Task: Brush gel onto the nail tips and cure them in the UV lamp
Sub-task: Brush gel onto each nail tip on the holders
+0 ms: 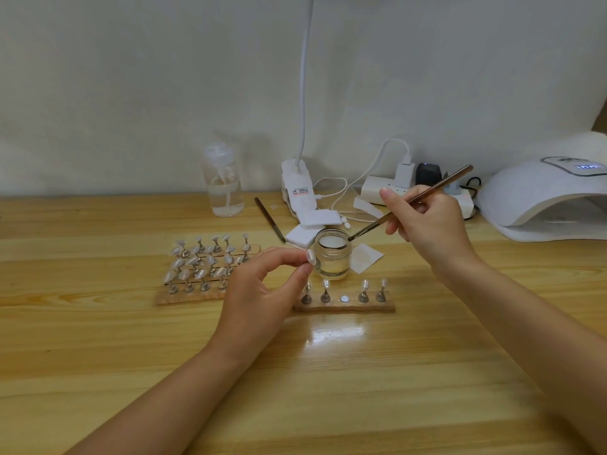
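Right hand (430,221) has a pen-style grip on the brush (410,203), bristle end touching the rim of the open gel jar (331,254) – looks like loading or wiping off gel, can't tell which. Left hand (262,287) pinches one nail tip (310,256) btwn thumb and fingertips, held just beside the jar, above the desk (98,356).

Small wooden strip (343,307) in front of the jar carries four stands w/ tips; the middle spot is bare, only a round metal disc shows – prob. where the held tip belongs. Bigger rack (203,267) to the left is packed w/ tips on stands. UV lamp (542,198) sits far right, display lit, opening facing the desk, well apart from both hands.

What could go wrong, as I see it:
- Too much gel on the bristles – a drip onto the desk or strip when the brush travels from jar to tip.
- The pinch on the tip is tiny; brush pressure could twist it or flick it out of the fingers.
- Left hand is v. close to the jar – a nudge could knock it toward the strip and topple stands.
- Wet gel touching fingers would smear the coat before it gets to the lamp.
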`<action>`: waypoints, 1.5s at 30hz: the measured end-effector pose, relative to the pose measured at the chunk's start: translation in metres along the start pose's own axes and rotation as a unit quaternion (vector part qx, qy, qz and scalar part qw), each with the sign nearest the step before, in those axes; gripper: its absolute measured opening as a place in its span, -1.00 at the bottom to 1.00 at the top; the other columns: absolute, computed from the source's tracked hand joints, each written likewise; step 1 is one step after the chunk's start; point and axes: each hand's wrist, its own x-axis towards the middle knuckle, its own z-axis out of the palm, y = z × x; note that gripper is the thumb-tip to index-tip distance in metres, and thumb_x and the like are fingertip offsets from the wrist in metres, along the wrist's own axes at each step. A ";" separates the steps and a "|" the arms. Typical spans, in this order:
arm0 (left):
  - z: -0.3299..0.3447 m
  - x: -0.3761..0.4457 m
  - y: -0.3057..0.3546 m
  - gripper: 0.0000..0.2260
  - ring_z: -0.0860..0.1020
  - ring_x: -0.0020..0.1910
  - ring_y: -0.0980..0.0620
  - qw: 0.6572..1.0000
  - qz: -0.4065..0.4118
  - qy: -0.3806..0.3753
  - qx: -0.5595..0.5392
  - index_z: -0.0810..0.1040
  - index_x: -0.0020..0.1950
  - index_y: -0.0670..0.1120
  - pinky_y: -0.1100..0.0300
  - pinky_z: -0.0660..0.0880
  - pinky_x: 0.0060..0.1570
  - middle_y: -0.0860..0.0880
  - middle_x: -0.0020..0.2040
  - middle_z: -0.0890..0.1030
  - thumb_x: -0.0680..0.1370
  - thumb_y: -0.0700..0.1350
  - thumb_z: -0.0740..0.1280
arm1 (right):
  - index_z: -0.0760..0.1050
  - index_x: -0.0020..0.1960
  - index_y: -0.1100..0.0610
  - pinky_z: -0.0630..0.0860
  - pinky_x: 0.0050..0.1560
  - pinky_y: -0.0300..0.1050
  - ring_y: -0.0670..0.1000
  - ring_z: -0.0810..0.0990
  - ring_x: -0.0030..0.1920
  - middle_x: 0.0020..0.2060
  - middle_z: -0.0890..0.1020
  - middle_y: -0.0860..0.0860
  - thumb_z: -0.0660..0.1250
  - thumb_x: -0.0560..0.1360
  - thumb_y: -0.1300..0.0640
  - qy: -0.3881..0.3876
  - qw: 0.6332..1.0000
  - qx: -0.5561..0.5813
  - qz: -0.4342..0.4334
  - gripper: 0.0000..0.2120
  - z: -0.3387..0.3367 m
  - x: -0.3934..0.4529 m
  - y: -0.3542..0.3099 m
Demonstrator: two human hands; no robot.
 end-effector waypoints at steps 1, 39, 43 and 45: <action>0.000 0.000 0.000 -0.85 0.56 -0.09 0.29 1.000 0.000 0.000 0.002 0.61 -0.12 0.02 0.53 0.36 -0.07 0.14 -0.17 0.64 0.43 -0.23 0.39 | 0.45 -0.28 0.15 0.35 -0.28 -0.24 -0.23 0.47 -0.52 -0.56 0.56 -0.05 0.33 0.49 0.01 0.004 1.000 0.006 -0.002 -0.74 -0.001 0.000 -0.001; 0.001 0.001 -0.003 -0.74 0.55 -0.13 0.27 1.000 -0.004 0.000 -0.002 0.60 -0.10 0.10 0.47 0.39 -0.09 0.10 -0.17 0.62 0.42 -0.28 0.39 | 0.55 -0.25 0.00 0.47 -0.30 -0.35 -0.14 0.59 -0.35 -0.38 0.61 -0.09 0.20 0.48 0.03 -0.073 0.966 0.040 -0.244 -0.79 0.018 -0.062 -0.013; 0.000 0.001 -0.002 -0.77 0.55 -0.13 0.29 1.000 -0.007 -0.001 -0.001 0.62 -0.10 0.06 0.50 0.38 -0.11 0.11 -0.17 0.62 0.43 -0.29 0.39 | 0.55 -0.25 0.03 0.50 -0.33 -0.28 -0.10 0.58 -0.37 -0.39 0.61 -0.07 0.21 0.49 0.06 -0.076 0.961 0.029 -0.264 -0.80 0.018 -0.062 -0.012; 0.000 0.002 -0.002 -0.76 0.54 -0.12 0.30 1.000 -0.009 0.000 0.001 0.61 -0.11 0.07 0.51 0.37 -0.10 0.13 -0.17 0.62 0.43 -0.28 0.39 | 0.55 -0.28 0.04 0.51 -0.34 -0.23 -0.09 0.58 -0.39 -0.41 0.61 -0.05 0.21 0.48 0.06 -0.074 0.962 0.033 -0.261 -0.78 0.018 -0.062 -0.011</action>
